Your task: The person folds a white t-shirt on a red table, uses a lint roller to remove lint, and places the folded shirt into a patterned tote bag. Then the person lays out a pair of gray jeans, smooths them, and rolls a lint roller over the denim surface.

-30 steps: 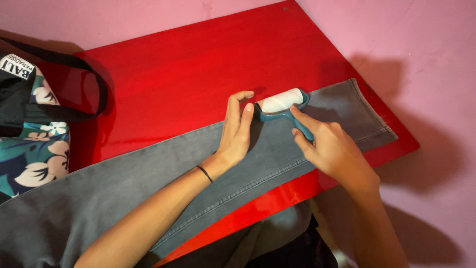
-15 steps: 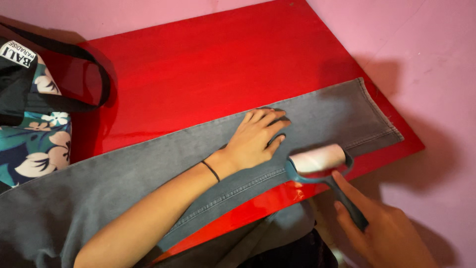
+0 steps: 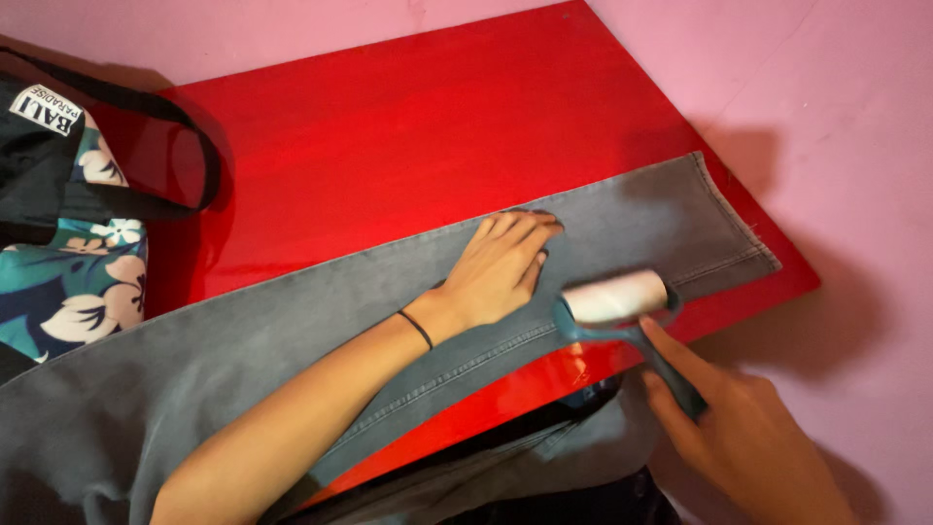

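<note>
1. Two hands at work on a glossy red flat board; at far left sits a floral teal-and-white fabric bag with black straps, partly on the board.
2. Grey denim trouser leg lies flat, long axis running lower left to upper right, hem end pointing right, near the board's right corner.
3. Left hand is spread flat, palm down, pressing the denim mid-leg; thin black band on the wrist.
4. Lint roller with white paper drum and teal plastic frame and handle sits at the denim's near edge, drum axis along the leg, handle pointing lower right.
5. Right hand grips the handle, index finger stretched along it.
6. Bare red board beyond the denim; pink wall borders the right edge.
</note>
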